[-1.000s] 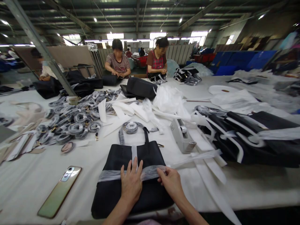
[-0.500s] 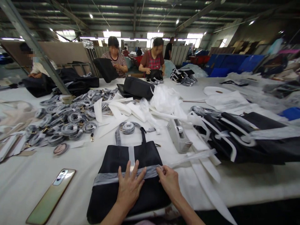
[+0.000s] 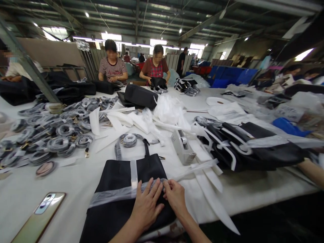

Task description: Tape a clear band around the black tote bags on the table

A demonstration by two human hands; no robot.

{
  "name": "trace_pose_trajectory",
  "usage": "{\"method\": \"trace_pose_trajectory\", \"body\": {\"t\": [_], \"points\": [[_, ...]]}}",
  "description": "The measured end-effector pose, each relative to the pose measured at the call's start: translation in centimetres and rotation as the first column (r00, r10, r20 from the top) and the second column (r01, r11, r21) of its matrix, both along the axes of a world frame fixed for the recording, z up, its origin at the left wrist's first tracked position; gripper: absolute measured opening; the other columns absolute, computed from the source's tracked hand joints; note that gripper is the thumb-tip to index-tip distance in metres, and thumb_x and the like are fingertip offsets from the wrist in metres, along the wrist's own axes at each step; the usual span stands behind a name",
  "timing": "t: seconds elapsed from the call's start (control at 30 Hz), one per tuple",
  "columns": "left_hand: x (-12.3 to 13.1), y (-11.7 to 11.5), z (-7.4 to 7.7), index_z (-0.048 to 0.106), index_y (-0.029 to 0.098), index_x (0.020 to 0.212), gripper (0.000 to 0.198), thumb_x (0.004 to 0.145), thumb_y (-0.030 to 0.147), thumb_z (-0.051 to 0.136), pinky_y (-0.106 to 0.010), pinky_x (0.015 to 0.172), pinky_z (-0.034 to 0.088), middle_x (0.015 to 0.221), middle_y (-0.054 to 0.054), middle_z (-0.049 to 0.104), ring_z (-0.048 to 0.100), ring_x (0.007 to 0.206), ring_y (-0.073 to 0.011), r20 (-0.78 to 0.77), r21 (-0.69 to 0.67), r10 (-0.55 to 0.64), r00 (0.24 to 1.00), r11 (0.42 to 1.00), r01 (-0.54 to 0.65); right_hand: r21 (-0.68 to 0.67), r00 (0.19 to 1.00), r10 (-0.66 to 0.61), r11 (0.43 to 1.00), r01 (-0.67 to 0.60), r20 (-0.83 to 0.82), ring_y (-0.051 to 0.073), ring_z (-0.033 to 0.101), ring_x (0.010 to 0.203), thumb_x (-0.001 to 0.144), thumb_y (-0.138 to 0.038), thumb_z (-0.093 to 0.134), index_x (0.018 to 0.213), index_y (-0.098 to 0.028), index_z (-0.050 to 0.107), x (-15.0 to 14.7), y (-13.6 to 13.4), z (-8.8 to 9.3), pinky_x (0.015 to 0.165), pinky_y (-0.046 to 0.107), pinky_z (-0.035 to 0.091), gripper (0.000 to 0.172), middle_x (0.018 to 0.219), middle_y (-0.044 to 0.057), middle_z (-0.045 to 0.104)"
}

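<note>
Steel beams (image 3: 138, 27) cross the roof above your white table (image 3: 76, 179); set the clock's centre at your hands, with twelve straight ahead. Your left hand (image 3: 148, 202) lies flat, palm down, its fingers slightly spread over a clear band (image 3: 111, 195) that crosses the black bag (image 3: 108, 219). Your right hand (image 3: 176, 195) is drawn narrow, thumb and finger pinching the band's end at the bag's right edge. Your bag lies flat beneath both hands, its bulk toward nine o'clock and its top edge toward eleven. Down from that edge runs a white strip (image 3: 134, 172), which meets the band. Just past the top edge lies a wrapped strap (image 3: 129, 140), coiled, near a dark handle (image 3: 146, 148).

At one o'clock stands a tape dispenser (image 3: 182, 148); at two, a row of wrapped bags (image 3: 268, 148). Toward four, a white foam piece (image 3: 217, 206) slants across the table. Your phone (image 3: 40, 216) is at nine, well apart from the bag, and a heap of coils (image 3: 60, 141) spreads at ten. Crumpled plastic (image 3: 168, 109) sits at twelve. Farther off, you face a person in stripes (image 3: 112, 69) at eleven and one in an apron (image 3: 155, 69) at twelve, handling a black item (image 3: 158, 83).
</note>
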State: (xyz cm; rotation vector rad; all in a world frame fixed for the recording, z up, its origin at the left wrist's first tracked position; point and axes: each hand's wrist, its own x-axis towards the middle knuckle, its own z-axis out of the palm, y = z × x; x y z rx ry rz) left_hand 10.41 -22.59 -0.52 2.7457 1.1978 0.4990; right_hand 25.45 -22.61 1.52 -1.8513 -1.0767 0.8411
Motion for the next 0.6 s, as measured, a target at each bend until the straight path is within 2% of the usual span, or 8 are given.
{"method": "trace_pose_trajectory", "body": {"t": [0.07,0.2,0.3,0.43,0.53,0.6], "points": [[-0.1,0.0,-0.3,0.016,0.029,0.148,0.066,0.09,0.038,0.046,-0.062,0.111,0.009,0.153,-0.002,0.03,0.029,0.137,-0.0296,-0.019,0.034,0.004,1.0,0.999,-0.003,0.003,0.997,-0.057,0.998,0.058,-0.047,0.016,0.058,0.04,0.079,-0.055,0.052,0.066,-0.02,0.058,1.1,-0.2,-0.1,0.043,0.025,0.045,0.038,0.05,0.0,0.061],[-0.1,0.0,-0.4,0.022,0.033,0.146,0.059,0.092,0.043,0.041,-0.06,0.111,0.005,0.153,0.001,0.03,0.029,0.136,-0.0285,-0.031,0.092,0.033,0.999,0.995,-0.03,0.001,0.963,-0.245,0.969,0.247,-0.111,0.016,0.059,0.046,0.076,-0.068,0.048,0.067,-0.019,0.056,5.7,-0.7,0.2,0.042,0.024,0.045,0.051,0.055,0.003,0.063],[0.2,-0.1,-0.2,0.024,0.035,0.145,0.057,0.092,0.046,0.04,-0.061,0.11,0.005,0.152,0.002,0.032,0.031,0.135,-0.0292,-0.022,0.107,0.049,0.999,0.993,-0.046,-0.088,0.922,-0.306,0.952,0.294,-0.235,0.017,0.064,0.055,0.072,-0.071,0.054,0.072,-0.016,0.057,7.8,-0.8,0.8,0.046,0.024,0.048,0.055,0.065,0.009,0.067],[0.3,-0.2,-0.2,0.027,0.036,0.145,0.057,0.091,0.047,0.041,-0.06,0.11,0.009,0.151,0.002,0.034,0.032,0.134,-0.0297,0.0,0.131,0.057,0.998,0.99,-0.057,-0.272,0.852,-0.316,0.938,0.214,-0.417,0.014,0.059,0.045,0.067,-0.065,0.067,0.072,-0.016,0.057,6.2,0.2,0.4,0.036,0.019,0.037,0.05,0.057,0.006,0.065],[0.3,-0.2,-0.3,0.028,0.035,0.144,0.057,0.09,0.046,0.043,-0.059,0.11,0.009,0.15,0.001,0.036,0.033,0.133,-0.0297,0.015,0.154,0.051,0.999,0.987,-0.053,-0.263,0.852,-0.323,0.938,0.228,-0.412,0.012,0.05,0.035,0.062,-0.054,0.075,0.065,-0.017,0.055,4.5,1.6,-0.8,0.031,0.018,0.026,0.043,0.046,0.002,0.058],[0.2,-0.3,-0.3,0.029,0.035,0.144,0.057,0.09,0.046,0.044,-0.058,0.11,0.008,0.15,0.001,0.036,0.033,0.133,-0.0294,0.018,0.163,0.051,0.999,0.985,-0.053,-0.235,0.843,-0.351,0.932,0.274,-0.408,0.011,0.046,0.032,0.062,-0.047,0.076,0.061,-0.017,0.053,4.4,2.5,-1.5,0.03,0.019,0.025,0.038,0.041,0.0,0.053]]}}
